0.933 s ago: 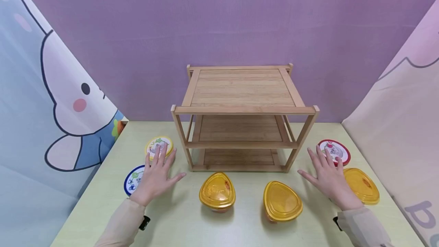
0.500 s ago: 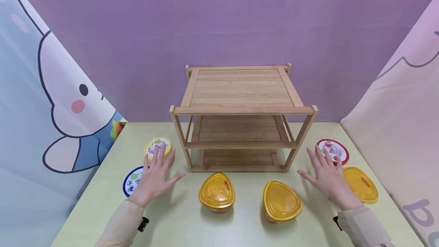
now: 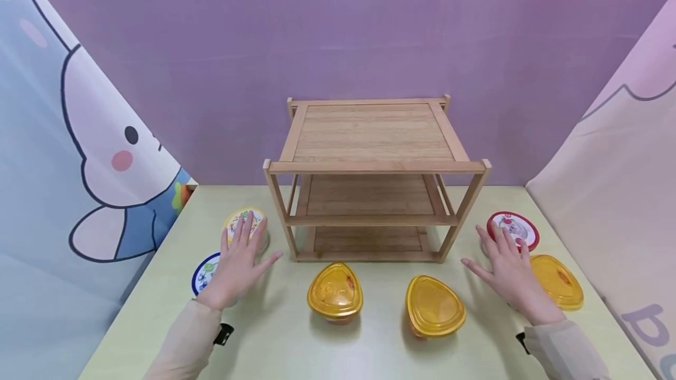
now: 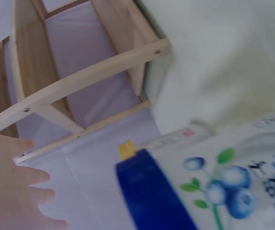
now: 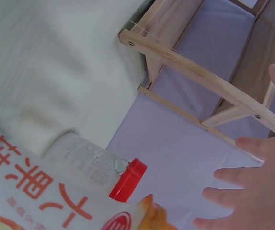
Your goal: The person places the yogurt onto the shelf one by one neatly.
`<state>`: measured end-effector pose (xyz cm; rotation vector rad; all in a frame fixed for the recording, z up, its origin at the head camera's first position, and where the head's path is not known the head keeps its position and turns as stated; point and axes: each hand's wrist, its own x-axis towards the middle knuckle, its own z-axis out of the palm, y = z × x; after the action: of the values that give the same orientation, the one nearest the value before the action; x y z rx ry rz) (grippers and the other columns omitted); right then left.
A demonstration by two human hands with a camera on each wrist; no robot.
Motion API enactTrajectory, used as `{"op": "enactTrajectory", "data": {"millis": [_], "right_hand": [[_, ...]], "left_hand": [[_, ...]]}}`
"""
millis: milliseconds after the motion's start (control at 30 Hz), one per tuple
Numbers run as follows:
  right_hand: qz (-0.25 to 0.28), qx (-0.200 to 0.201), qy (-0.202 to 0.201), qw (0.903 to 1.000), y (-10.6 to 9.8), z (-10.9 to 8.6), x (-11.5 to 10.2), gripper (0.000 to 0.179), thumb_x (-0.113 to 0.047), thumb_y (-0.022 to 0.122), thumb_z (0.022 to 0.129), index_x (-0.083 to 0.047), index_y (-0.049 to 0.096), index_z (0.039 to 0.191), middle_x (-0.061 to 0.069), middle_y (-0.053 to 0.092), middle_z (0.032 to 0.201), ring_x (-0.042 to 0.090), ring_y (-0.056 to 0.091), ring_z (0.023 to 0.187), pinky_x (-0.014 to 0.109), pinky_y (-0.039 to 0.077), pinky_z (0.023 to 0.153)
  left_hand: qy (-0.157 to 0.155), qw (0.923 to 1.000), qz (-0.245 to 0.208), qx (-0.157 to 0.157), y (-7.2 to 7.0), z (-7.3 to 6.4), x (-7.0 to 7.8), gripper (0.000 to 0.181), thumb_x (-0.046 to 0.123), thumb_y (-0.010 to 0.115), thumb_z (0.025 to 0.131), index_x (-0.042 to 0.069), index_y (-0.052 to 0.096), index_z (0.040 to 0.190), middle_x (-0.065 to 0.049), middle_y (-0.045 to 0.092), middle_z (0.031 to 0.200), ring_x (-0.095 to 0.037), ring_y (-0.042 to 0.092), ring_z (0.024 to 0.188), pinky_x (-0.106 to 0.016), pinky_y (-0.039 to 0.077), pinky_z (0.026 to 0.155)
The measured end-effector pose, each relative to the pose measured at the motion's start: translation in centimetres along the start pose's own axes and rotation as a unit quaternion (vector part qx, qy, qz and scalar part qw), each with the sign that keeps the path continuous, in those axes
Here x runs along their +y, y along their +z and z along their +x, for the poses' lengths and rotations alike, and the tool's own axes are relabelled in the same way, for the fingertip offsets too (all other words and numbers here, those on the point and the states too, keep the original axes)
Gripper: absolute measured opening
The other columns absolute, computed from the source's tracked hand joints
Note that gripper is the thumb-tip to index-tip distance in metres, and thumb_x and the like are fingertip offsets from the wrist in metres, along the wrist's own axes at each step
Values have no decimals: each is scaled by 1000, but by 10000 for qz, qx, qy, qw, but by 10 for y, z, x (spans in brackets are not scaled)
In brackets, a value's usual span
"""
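Over the left side of the table, my left hand (image 3: 237, 265) is spread with straight fingers and holds nothing. It partly covers a tub with a yellow-rimmed lid (image 3: 243, 221) and one with a blue-rimmed lid (image 3: 203, 274). In the left wrist view the blue-lidded tub (image 4: 219, 191) shows blueberries on its white side. My right hand (image 3: 514, 280), also spread and holding nothing, is beside a tub with a red-rimmed lid (image 3: 514, 230) and an amber-lidded tub (image 3: 560, 283). The right wrist view shows red lettering on the white amber-lidded tub (image 5: 46, 191), beside the red-lidded tub (image 5: 89, 158).
A three-tier wooden shelf (image 3: 377, 166) stands at the back middle against a purple cloth wall (image 3: 364, 28). In front of it are two more tubs with rounded-triangular amber lids, a left one (image 3: 335, 292) and a right one (image 3: 434, 306). Printed cloths hang at both sides.
My left hand has moved slightly forward, and my right hand has shifted a little to the right. The head view has tilted slightly. The tubs and shelf stay in place.
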<state>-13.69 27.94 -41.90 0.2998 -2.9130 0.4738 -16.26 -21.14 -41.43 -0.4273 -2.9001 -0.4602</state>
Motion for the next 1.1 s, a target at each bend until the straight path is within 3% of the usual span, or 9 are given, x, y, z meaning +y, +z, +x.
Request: {"op": "enactTrajectory", "data": {"millis": [300, 500, 767, 900, 967, 1100], "right_hand": [[229, 419, -209, 9986, -6, -5, -7, 71, -38, 58, 83, -4, 27, 136, 32, 23, 134, 46, 21, 121, 54, -2, 103], [269, 952, -568, 9935, -7, -7, -11, 60, -27, 63, 81, 2, 38, 128, 31, 32, 127, 45, 30, 113, 58, 14, 98], [221, 1312, -814, 9878, -8, -11, -17, 48, -18, 66, 77, 2, 48, 118, 24, 47, 117, 43, 42, 106, 58, 30, 87], [222, 1270, -772, 9886, -8, -13, -22, 43, -18, 65, 79, 1, 51, 114, 22, 51, 113, 40, 45, 103, 57, 34, 84], [236, 1265, -753, 9888, -9, -15, -23, 41, -17, 66, 78, 1, 53, 113, 22, 52, 113, 40, 46, 102, 58, 35, 83], [321, 1271, -717, 9888, -8, -18, -27, 37, -16, 66, 77, -1, 55, 110, 21, 52, 113, 41, 47, 101, 59, 37, 80]], "left_hand": [[132, 9940, -860, 668, -13, 18, 7, 64, 39, 48, 90, 2, 24, 137, -26, 18, 141, -39, 14, 129, -55, 5, 102], [131, 9826, -1590, 949, -20, 27, 15, 57, 28, 47, 92, -1, 25, 136, -25, 23, 139, -39, 19, 128, -54, 14, 102], [-4, 9522, -2741, 1347, -21, 38, 25, 50, 24, 44, 94, -2, 30, 133, -21, 35, 134, -33, 31, 124, -45, 23, 102], [-222, 9304, -3321, 1535, -19, 44, 29, 44, 23, 45, 93, 0, 35, 130, -21, 43, 128, -32, 40, 119, -42, 30, 99], [-328, 9173, -3646, 1567, -19, 47, 31, 43, 21, 46, 93, -1, 37, 128, -22, 45, 125, -34, 43, 116, -42, 33, 97], [-458, 8982, -4097, 1529, -19, 52, 35, 41, 18, 47, 92, -2, 38, 127, -23, 48, 120, -31, 47, 111, -38, 36, 95]]}}
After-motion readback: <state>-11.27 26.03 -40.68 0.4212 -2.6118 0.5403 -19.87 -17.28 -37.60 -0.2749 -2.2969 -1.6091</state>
